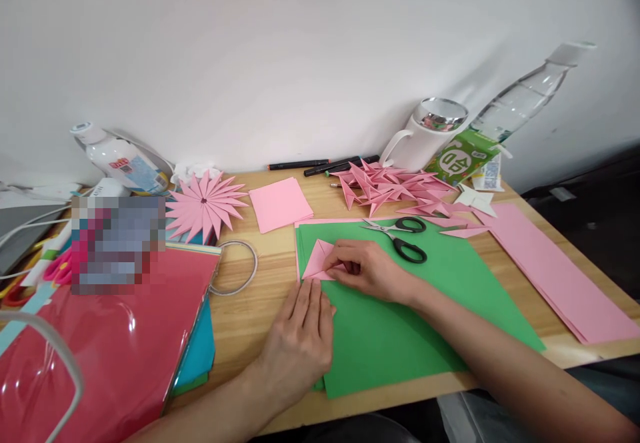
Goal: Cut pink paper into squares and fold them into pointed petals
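A small piece of folded pink paper (317,260) with crease lines lies on the green paper sheets (425,323). My right hand (369,271) is closed, its thumb and fingertips pinched at the right part of the folded paper. Stretched flat, the fingers of my left hand (306,326) reach the lower edge of that paper. Just beyond my right hand, scissors with black handles (400,233) rest on the green sheets. A stack of pink paper squares (281,204) sits behind the folded piece.
To the left are a pink paper star wheel (205,204), a tape roll (255,266) and a red paper pack (125,343). Folded pink pieces (385,186), a white mug (425,136), a clear bottle (530,93) and long pink strips (560,276) stand or lie right.
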